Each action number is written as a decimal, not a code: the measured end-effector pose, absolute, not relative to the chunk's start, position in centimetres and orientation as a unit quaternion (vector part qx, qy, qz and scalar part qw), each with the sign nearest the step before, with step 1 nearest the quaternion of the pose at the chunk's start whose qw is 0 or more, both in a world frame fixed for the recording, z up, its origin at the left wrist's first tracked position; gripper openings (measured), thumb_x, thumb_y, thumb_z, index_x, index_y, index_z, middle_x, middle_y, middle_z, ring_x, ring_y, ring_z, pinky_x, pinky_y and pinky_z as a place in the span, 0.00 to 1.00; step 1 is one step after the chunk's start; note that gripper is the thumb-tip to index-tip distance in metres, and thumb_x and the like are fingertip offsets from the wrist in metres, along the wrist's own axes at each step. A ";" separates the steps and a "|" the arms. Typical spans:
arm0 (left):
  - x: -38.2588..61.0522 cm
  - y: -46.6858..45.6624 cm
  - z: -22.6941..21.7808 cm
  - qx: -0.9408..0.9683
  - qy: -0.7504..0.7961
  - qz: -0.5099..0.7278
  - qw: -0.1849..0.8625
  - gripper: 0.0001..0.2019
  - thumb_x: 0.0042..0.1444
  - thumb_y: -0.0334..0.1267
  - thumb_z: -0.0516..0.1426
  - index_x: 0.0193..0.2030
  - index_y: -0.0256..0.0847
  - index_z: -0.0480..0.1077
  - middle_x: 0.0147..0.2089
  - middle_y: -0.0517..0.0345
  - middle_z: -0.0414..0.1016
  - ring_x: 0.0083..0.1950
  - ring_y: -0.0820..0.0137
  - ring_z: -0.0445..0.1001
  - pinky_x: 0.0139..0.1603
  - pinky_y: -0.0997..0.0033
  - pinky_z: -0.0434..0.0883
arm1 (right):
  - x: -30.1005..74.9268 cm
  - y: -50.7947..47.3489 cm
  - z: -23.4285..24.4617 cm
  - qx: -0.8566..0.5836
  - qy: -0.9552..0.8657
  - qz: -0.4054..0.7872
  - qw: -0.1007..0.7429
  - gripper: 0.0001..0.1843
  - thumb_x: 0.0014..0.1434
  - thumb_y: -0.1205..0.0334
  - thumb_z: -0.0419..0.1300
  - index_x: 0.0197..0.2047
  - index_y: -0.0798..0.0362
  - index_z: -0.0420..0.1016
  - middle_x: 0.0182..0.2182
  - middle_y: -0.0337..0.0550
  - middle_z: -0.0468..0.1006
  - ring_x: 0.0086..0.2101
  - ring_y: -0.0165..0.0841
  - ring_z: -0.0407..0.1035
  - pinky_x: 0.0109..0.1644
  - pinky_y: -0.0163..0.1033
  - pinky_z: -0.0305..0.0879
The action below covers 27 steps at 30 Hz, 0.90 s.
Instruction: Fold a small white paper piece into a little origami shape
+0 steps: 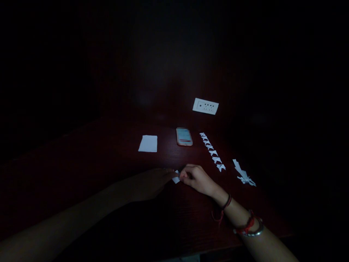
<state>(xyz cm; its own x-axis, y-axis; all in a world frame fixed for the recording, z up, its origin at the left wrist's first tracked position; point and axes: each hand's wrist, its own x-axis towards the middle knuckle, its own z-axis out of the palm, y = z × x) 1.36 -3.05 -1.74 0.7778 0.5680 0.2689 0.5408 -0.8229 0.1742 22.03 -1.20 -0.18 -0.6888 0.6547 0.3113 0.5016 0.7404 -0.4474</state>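
Observation:
A small piece of white paper [176, 179] shows between my two hands, low over the dark red table. Its outer parts are hidden by my fingers. My left hand [155, 183] comes in from the left in shadow, its fingertips and thumb closed at the paper's left side. From the right, my right hand [198, 179] has its fingers curled and pinched at the paper's right edge. Red cords and a silver bangle [255, 232] circle my right forearm.
Flat white paper [148, 143] lies at the back left, near a phone [184, 137] with a lit screen. Folded paper pieces [212, 153] form a row on the right. Loose paper strips [244, 176] lie farther right. A white socket panel [205, 106] is behind.

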 end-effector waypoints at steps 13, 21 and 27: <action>1.5 -2.3 -2.4 0.948 0.273 0.158 0.042 0.25 0.48 0.21 0.46 0.53 0.43 0.54 0.54 0.55 0.57 0.52 0.67 0.58 0.52 0.64 0.57 | 22.8 -1.7 0.5 -0.275 -0.949 0.042 0.146 0.08 0.56 0.66 0.46 0.33 0.56 0.66 0.30 0.41 0.65 0.30 0.26 0.61 0.34 0.29 0.57; 1.6 -2.4 -2.2 0.948 0.271 0.160 0.039 0.26 0.48 0.19 0.44 0.53 0.44 0.53 0.54 0.55 0.56 0.53 0.68 0.57 0.51 0.65 0.58 | 22.7 -1.7 0.5 -0.266 -0.955 -0.021 0.131 0.11 0.58 0.64 0.43 0.36 0.57 0.65 0.30 0.42 0.66 0.30 0.26 0.62 0.34 0.31 0.57; 1.6 -2.7 -1.7 0.949 0.271 0.158 0.032 0.27 0.47 0.20 0.45 0.54 0.43 0.52 0.54 0.55 0.56 0.53 0.68 0.57 0.51 0.65 0.57 | 22.6 -1.8 0.6 -0.268 -0.954 -0.056 0.125 0.11 0.58 0.63 0.43 0.35 0.57 0.65 0.30 0.43 0.65 0.29 0.27 0.62 0.33 0.32 0.57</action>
